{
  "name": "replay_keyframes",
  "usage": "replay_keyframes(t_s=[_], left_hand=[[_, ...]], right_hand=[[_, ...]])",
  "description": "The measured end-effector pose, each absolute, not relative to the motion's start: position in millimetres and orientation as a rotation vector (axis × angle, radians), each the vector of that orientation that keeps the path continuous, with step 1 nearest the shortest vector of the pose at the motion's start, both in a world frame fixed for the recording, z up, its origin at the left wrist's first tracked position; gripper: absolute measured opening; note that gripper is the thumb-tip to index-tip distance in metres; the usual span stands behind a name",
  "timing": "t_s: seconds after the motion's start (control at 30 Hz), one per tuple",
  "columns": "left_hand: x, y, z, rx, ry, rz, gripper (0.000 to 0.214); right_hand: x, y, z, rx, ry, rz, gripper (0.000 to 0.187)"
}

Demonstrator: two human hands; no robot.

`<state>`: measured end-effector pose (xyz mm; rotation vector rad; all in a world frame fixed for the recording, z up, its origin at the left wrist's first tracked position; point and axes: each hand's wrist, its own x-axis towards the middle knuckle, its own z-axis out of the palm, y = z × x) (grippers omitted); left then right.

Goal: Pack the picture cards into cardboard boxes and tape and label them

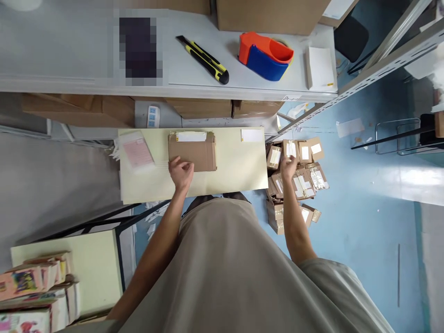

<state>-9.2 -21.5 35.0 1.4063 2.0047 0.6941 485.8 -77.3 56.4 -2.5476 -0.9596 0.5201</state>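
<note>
My left hand [180, 172] rests on the near left corner of a brown cardboard box [194, 150] lying on a pale yellow table [239, 173]; its fingers curl over the box edge. The box has a white label along its far edge. My right hand [289, 165] hangs off the table's right side, above a pile of small taped cardboard parcels [305, 178] on the blue floor. Its fingers are spread, with nothing visible in them. A pink sheet in a clear sleeve [137, 152] lies left of the box. A white label [252, 135] lies at the table's far right.
A grey shelf [86, 55] beyond the table carries a yellow-black utility knife [204, 59], an orange-blue tape dispenser [265, 55] and a white pad [319, 68]. Cardboard boxes sit under it. Colourful books [31, 286] are stacked at lower left on another table.
</note>
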Motion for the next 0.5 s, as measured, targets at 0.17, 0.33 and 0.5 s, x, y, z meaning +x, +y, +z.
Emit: replay_keyframes(t_s=[0.17, 0.33, 0.5], left_hand=[[5.7, -23.1, 49.2, 1.339, 2.047, 0.663, 0.014], [-17.5, -25.6, 52.3, 1.238, 2.055, 0.705, 0.015], [-39.5, -24.1, 47.7, 1.156, 1.993, 0.837, 0.015]], right_hand=[[349.1, -56.5, 27.7, -2.014, -1.238, 0.989, 0.06], [258.1, -49.4, 24.5, -1.896, -1.528, 1.113, 0.045], [237.3, -33.8, 37.1, -2.017, -1.626, 1.199, 0.042]])
